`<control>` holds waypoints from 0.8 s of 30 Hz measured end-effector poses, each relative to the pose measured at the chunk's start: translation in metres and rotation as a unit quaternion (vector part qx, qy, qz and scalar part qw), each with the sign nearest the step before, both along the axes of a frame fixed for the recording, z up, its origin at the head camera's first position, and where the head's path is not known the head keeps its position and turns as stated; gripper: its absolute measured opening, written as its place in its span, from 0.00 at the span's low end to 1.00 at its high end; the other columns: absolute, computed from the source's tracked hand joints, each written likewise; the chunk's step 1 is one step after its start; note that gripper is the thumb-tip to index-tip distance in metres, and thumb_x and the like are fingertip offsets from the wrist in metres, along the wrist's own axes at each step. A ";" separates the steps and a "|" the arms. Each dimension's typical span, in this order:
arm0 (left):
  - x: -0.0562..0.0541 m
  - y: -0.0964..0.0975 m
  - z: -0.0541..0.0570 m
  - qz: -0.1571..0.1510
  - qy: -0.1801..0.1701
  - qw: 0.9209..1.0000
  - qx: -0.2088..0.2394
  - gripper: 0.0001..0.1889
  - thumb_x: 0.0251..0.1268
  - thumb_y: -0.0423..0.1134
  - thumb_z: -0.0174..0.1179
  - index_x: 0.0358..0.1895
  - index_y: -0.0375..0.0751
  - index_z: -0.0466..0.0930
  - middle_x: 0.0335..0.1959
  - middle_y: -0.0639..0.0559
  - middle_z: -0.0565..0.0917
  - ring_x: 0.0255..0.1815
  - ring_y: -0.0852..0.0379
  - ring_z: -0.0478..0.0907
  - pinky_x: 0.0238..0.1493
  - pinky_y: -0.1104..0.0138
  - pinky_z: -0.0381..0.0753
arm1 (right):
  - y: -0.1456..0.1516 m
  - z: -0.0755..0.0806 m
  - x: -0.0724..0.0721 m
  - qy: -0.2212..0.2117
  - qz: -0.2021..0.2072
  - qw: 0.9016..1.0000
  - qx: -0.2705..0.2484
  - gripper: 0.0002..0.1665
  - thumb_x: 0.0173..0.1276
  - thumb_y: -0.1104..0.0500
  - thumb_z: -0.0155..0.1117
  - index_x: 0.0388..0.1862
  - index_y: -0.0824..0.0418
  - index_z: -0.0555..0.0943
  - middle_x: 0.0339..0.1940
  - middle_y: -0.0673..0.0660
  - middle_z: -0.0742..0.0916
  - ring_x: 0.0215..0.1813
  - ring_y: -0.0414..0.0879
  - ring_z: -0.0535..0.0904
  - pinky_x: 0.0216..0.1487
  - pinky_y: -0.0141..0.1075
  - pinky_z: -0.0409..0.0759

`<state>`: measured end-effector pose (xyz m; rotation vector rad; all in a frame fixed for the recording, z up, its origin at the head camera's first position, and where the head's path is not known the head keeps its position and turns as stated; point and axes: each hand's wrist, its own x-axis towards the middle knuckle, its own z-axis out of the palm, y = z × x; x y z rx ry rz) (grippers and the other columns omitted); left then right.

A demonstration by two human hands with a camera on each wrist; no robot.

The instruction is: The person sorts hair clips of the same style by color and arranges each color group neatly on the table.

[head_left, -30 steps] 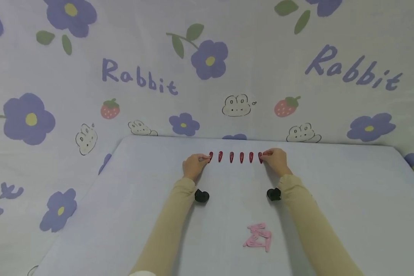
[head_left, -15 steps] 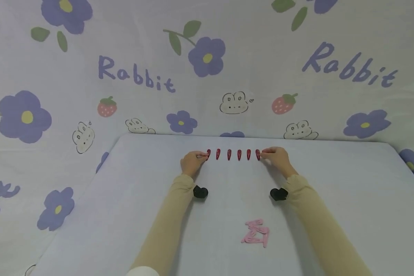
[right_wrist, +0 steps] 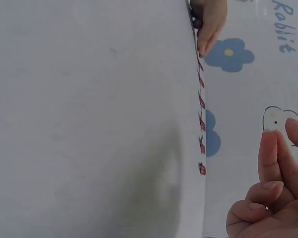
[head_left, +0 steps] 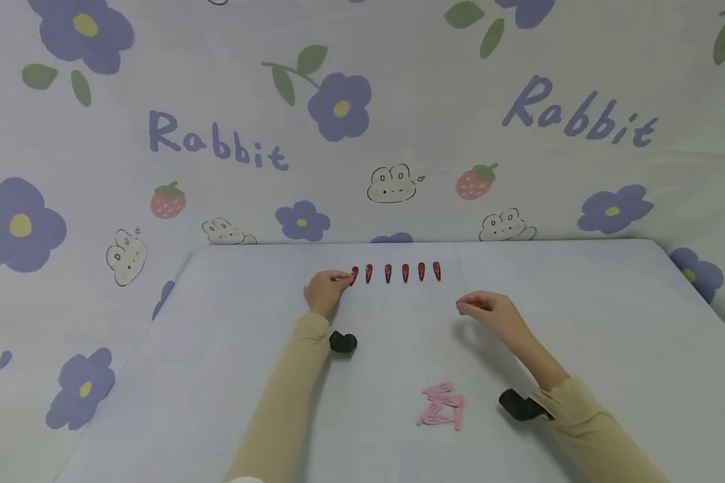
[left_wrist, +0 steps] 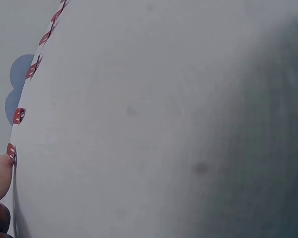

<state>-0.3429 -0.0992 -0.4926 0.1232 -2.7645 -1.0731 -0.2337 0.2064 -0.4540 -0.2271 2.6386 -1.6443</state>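
Several dark red snap hair clips (head_left: 405,273) lie in a row near the far edge of the white table. At the row's left end my left hand (head_left: 326,292) pinches the leftmost red hair clip (head_left: 354,275) between thumb and finger. In the left wrist view the thumb (left_wrist: 1,177) is against that clip (left_wrist: 11,151). My right hand (head_left: 493,314) hovers above the table, right of and nearer than the row. The right wrist view shows its thumb apart from its fingers (right_wrist: 269,156), with nothing held. Several pink snap hair clips (head_left: 458,416) lie in a loose pile nearer me.
A pale cloth printed with flowers, strawberries, rabbits and lettering hangs behind the table (head_left: 217,376). Dark wrist cameras sit at both cuffs, the left one (head_left: 343,342) close above the tabletop. The pink pile lies between the forearms.
My right hand has let go of the rightmost red hair clip and drawn back toward me and to the right. The left hand stays at the leftmost clip. The head view has shifted slightly.
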 end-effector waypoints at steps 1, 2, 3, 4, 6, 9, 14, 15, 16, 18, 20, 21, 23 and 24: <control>0.000 -0.003 -0.001 0.001 0.003 1.000 0.001 0.09 0.51 0.47 0.63 0.33 0.49 0.86 0.36 0.56 0.83 0.41 0.55 0.75 0.44 0.56 0.59 | 0.000 -0.002 0.009 -0.001 0.008 1.000 0.003 0.20 0.63 0.52 0.59 0.42 0.70 0.79 0.35 0.57 0.83 0.41 0.52 0.76 0.41 0.39 0.70; -0.001 -0.005 -0.002 0.000 0.005 1.000 0.003 0.09 0.51 0.47 0.63 0.33 0.48 0.86 0.36 0.56 0.83 0.41 0.55 0.75 0.44 0.56 0.59 | 0.000 -0.004 0.017 -0.002 0.011 1.000 0.009 0.20 0.62 0.51 0.60 0.41 0.69 0.79 0.34 0.55 0.83 0.39 0.51 0.76 0.39 0.38 0.70; -0.001 -0.008 -0.002 -0.002 0.007 1.000 0.007 0.09 0.52 0.47 0.63 0.33 0.48 0.86 0.36 0.56 0.83 0.41 0.56 0.75 0.44 0.56 0.59 | 0.000 -0.006 0.026 -0.003 0.014 1.000 0.012 0.19 0.62 0.52 0.60 0.40 0.69 0.80 0.33 0.55 0.83 0.38 0.51 0.76 0.38 0.37 0.70; 0.000 -0.010 -0.002 -0.004 0.008 1.000 0.013 0.10 0.52 0.47 0.63 0.34 0.48 0.86 0.36 0.55 0.83 0.40 0.55 0.75 0.43 0.56 0.59 | -0.001 -0.008 0.034 -0.005 0.014 1.000 0.016 0.18 0.62 0.53 0.60 0.39 0.68 0.80 0.32 0.54 0.83 0.37 0.49 0.75 0.36 0.36 0.70; 0.001 -0.013 0.000 -0.006 0.011 1.000 0.028 0.10 0.53 0.46 0.63 0.34 0.47 0.86 0.35 0.54 0.83 0.39 0.55 0.75 0.43 0.56 0.60 | -0.003 -0.011 0.049 -0.010 0.016 1.000 0.018 0.15 0.62 0.54 0.60 0.37 0.67 0.81 0.29 0.53 0.83 0.33 0.47 0.74 0.33 0.34 0.69; 0.005 -0.013 0.004 0.001 0.018 0.998 0.056 0.10 0.54 0.47 0.62 0.35 0.47 0.86 0.29 0.54 0.81 0.34 0.56 0.73 0.40 0.57 0.60 | -0.010 -0.016 0.070 -0.004 0.020 0.999 0.025 0.11 0.60 0.55 0.62 0.34 0.64 0.81 0.25 0.51 0.81 0.27 0.42 0.71 0.27 0.32 0.66; 0.017 -0.002 0.010 -0.014 0.027 0.996 0.085 0.11 0.55 0.49 0.61 0.37 0.48 0.85 0.22 0.57 0.74 0.28 0.59 0.68 0.40 0.55 0.57 | -0.019 -0.029 0.094 0.044 0.016 0.998 0.033 0.06 0.57 0.56 0.65 0.29 0.57 0.82 0.19 0.46 0.76 0.21 0.37 0.63 0.21 0.30 0.61; 0.021 0.001 0.012 -0.028 0.027 0.995 0.092 0.12 0.55 0.49 0.61 0.38 0.48 0.84 0.22 0.57 0.73 0.28 0.59 0.67 0.41 0.55 0.57 | -0.020 -0.032 0.097 0.058 0.011 0.998 0.035 0.04 0.56 0.56 0.66 0.29 0.56 0.82 0.19 0.44 0.76 0.20 0.37 0.62 0.20 0.30 0.60; 0.025 0.005 0.015 -0.042 0.030 0.994 0.099 0.12 0.55 0.48 0.61 0.38 0.48 0.84 0.23 0.59 0.73 0.28 0.61 0.67 0.41 0.55 0.56 | -0.021 -0.034 0.099 0.077 0.006 0.996 0.041 0.03 0.56 0.57 0.66 0.28 0.55 0.81 0.19 0.43 0.76 0.20 0.36 0.62 0.20 0.30 0.61; 0.035 0.012 0.021 -0.078 0.044 0.990 0.112 0.12 0.56 0.47 0.61 0.39 0.46 0.84 0.24 0.59 0.73 0.26 0.62 0.67 0.40 0.56 0.58 | -0.023 -0.039 0.103 0.114 0.000 0.992 0.055 0.03 0.54 0.59 0.67 0.28 0.53 0.81 0.21 0.41 0.78 0.21 0.36 0.64 0.21 0.30 0.64; 0.049 0.019 0.027 -0.110 0.070 0.983 0.128 0.12 0.56 0.45 0.61 0.39 0.43 0.83 0.23 0.58 0.74 0.23 0.62 0.66 0.36 0.59 0.61 | -0.025 -0.043 0.106 0.141 -0.006 0.987 0.077 0.05 0.52 0.59 0.69 0.27 0.50 0.81 0.22 0.39 0.79 0.23 0.36 0.67 0.24 0.30 0.66; 0.056 0.022 0.028 -0.124 0.085 0.980 0.134 0.12 0.55 0.44 0.61 0.39 0.42 0.83 0.22 0.58 0.74 0.21 0.63 0.65 0.33 0.61 0.61 | -0.026 -0.045 0.108 0.152 -0.005 0.984 0.088 0.06 0.52 0.59 0.70 0.26 0.50 0.81 0.23 0.38 0.78 0.24 0.37 0.67 0.26 0.30 0.67; 0.072 0.027 0.029 -0.150 0.115 0.971 0.148 0.11 0.56 0.42 0.62 0.37 0.40 0.83 0.17 0.57 0.72 0.16 0.64 0.62 0.26 0.66 0.62 | -0.028 -0.047 0.110 0.162 -0.003 0.981 0.109 0.07 0.50 0.58 0.71 0.26 0.48 0.80 0.22 0.36 0.77 0.27 0.36 0.68 0.30 0.32 0.68; 0.080 0.030 0.029 -0.159 0.126 0.967 0.156 0.10 0.55 0.42 0.62 0.36 0.40 0.83 0.15 0.58 0.70 0.15 0.65 0.60 0.23 0.68 0.61 | -0.030 -0.048 0.111 0.162 -0.005 0.980 0.118 0.08 0.49 0.56 0.71 0.25 0.48 0.80 0.21 0.35 0.76 0.28 0.36 0.68 0.31 0.32 0.67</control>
